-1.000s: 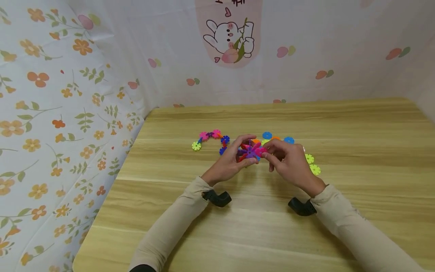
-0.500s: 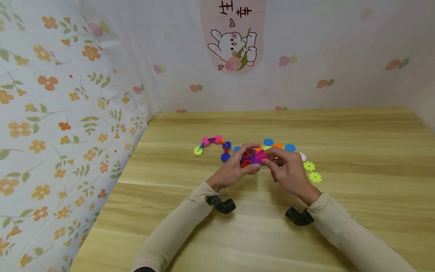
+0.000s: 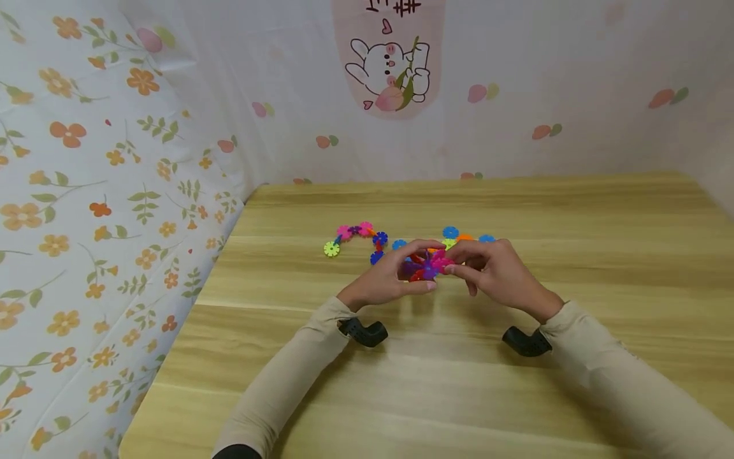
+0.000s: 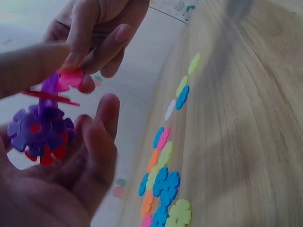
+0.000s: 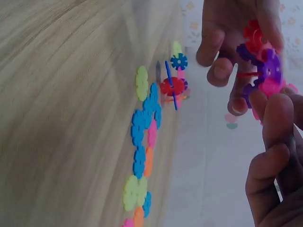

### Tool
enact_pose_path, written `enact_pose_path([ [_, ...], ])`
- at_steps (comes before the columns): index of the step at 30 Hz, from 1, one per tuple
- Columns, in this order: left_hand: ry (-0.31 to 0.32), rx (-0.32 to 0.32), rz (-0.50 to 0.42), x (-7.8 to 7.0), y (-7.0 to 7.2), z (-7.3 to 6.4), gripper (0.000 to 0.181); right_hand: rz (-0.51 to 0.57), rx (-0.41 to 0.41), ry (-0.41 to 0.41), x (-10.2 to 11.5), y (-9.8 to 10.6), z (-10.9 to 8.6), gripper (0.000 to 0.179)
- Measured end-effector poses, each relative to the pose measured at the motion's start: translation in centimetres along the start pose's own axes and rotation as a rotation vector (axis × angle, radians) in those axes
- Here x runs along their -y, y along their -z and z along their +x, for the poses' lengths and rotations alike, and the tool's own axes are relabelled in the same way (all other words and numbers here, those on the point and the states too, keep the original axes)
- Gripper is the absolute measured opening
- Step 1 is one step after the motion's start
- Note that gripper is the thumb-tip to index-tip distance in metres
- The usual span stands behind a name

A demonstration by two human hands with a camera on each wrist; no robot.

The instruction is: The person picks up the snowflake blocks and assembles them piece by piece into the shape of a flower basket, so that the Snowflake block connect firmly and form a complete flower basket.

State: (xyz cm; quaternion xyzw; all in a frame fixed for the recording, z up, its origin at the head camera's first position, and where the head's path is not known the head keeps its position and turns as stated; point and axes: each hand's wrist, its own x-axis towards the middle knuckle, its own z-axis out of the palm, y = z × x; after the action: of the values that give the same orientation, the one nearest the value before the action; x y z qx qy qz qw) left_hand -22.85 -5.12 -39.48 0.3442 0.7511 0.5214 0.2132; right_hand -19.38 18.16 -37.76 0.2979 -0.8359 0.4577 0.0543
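Note:
Above the wooden table, my left hand [image 3: 381,280] holds a joined cluster of purple and red snowflake discs [image 4: 38,130], its fingers curved round them. The cluster's notched round pieces are linked at angles to each other. A pink snowflake disc [image 4: 70,79] is at the side of the cluster towards my right hand [image 3: 507,277], whose thumb and fingertips pinch it. In the right wrist view the purple disc [image 5: 271,71] faces the camera close to the pink. Whether the pink disc's notch is fully seated in the cluster cannot be seen, as fingers cover part of it.
A curved chain of joined discs [image 3: 366,228] lies left of the hands on the wooden table [image 3: 436,395]. Loose blue [image 5: 138,161], orange [image 4: 153,160] and yellow-green discs [image 4: 180,213] lie in a spread behind and under the hands. A patterned cloth [image 3: 504,76] hangs behind.
Both hands stay together at the cluster, which has turned slightly. My right hand has shifted a little to the right, still pinching the pink disc. The head view bobbed up and down.

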Motion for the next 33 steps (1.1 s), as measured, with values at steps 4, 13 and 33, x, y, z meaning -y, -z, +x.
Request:
enact_pose_path([
  [4, -0.01, 0.014, -0.001, -0.1, -0.2, 0.4, 0.073, 0.055, 0.09, 0.005, -0.7, 0.9, 0.4, 0.01],
  [13, 0.012, 0.008, 0.054, 0.1, -0.2, -0.2, 0.069, -0.142, 0.148, -0.07, -2.7, 4.3, -0.3, 0.016],
  [33, -0.002, 0.036, 0.115, 0.3, -0.5, -0.3, 0.073, -0.647, 0.279, -0.33, -6.9, 6.7, -3.3, 0.028],
])
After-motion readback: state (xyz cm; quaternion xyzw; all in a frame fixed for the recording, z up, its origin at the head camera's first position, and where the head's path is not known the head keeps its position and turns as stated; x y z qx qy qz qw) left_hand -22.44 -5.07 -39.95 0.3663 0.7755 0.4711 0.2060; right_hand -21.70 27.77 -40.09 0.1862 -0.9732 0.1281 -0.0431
